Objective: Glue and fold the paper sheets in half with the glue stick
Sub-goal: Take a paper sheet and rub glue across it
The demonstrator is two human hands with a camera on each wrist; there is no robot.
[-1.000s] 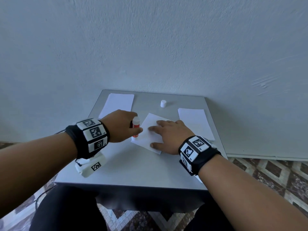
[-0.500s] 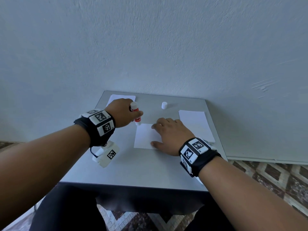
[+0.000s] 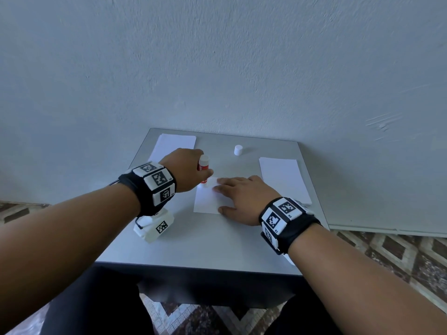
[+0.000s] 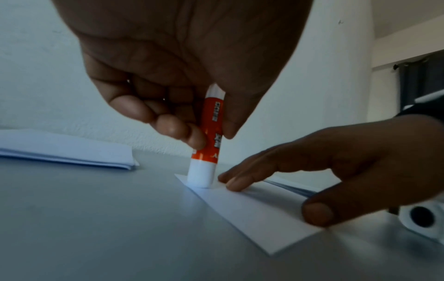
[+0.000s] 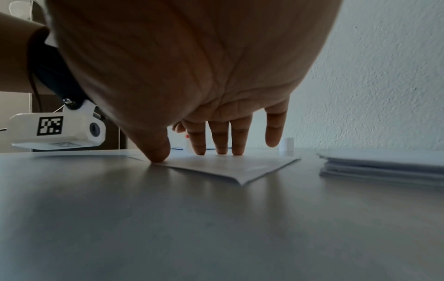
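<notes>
Two hands are seen over a grey table (image 3: 217, 245) set against a pale wall (image 3: 217, 56). A glue stick (image 4: 208, 144) is gripped by the left hand (image 3: 186, 172), pinched between thumb and curled fingers (image 4: 177, 131); it is held nearly upright with its white end touching the far left corner of a white sheet (image 3: 206, 201) lying at the middle of the table. The sheet is pressed flat by the right hand (image 3: 244, 198), whose fingers are straight and spread, with fingertips (image 5: 221, 146) and thumb resting on the paper and nothing grasped. In the right wrist view the near corner of the sheet is seen slightly lifted off the surface. A stack of paper (image 3: 175, 145) lies at the far left of the table, and a second stack (image 3: 283, 178) lies at the right, just beside the right hand. A small white cap (image 3: 238, 150) stands upright near the far edge, apart from both stacks. Marker-covered bands are worn on both wrists.
</notes>
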